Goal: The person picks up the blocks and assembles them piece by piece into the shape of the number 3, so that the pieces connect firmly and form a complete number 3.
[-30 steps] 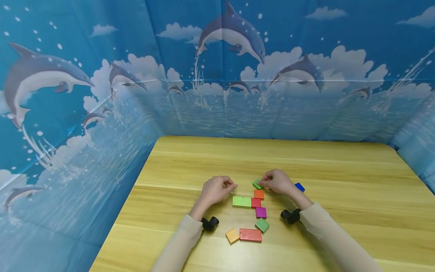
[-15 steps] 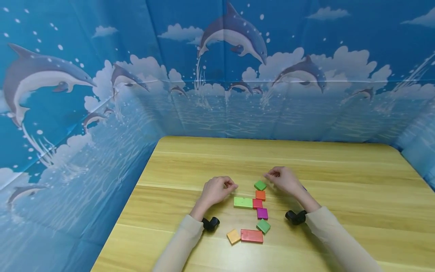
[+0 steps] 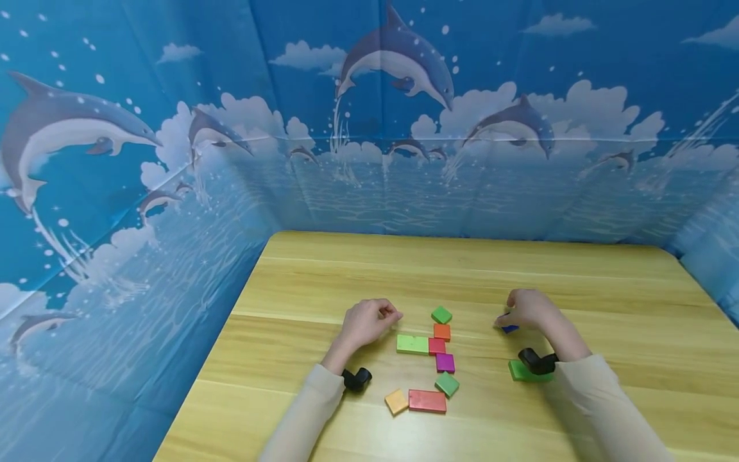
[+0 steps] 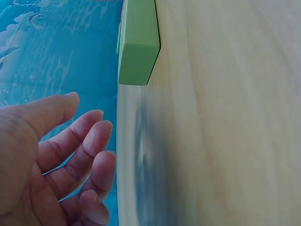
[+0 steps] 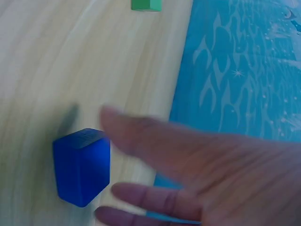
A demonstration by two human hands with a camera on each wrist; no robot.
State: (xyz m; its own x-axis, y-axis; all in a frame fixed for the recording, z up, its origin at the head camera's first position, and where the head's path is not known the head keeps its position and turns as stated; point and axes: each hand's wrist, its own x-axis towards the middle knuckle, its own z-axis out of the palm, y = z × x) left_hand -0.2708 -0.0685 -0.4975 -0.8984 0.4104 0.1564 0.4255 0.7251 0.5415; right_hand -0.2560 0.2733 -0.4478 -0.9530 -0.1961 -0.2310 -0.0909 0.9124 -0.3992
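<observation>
My right hand reaches over a small blue block right of the row. In the right wrist view the thumb overlaps the block's upper edge, and the lower fingers are spread apart beside it. My left hand hovers loosely curled with nothing in it, left of the block row. Nearest to it is a long light-green block, whose end face shows in the left wrist view. That block meets a red square block; an orange block and a green block lie beyond.
Closer to the body lie a purple block, a green square, a long red block and a yellow-orange block. A long green block sits under the right wrist camera. A dolphin-print curtain surrounds the wooden table.
My right hand has let go of the green block at the row's far end and moved right to the blue block. The left hand has stayed put.
</observation>
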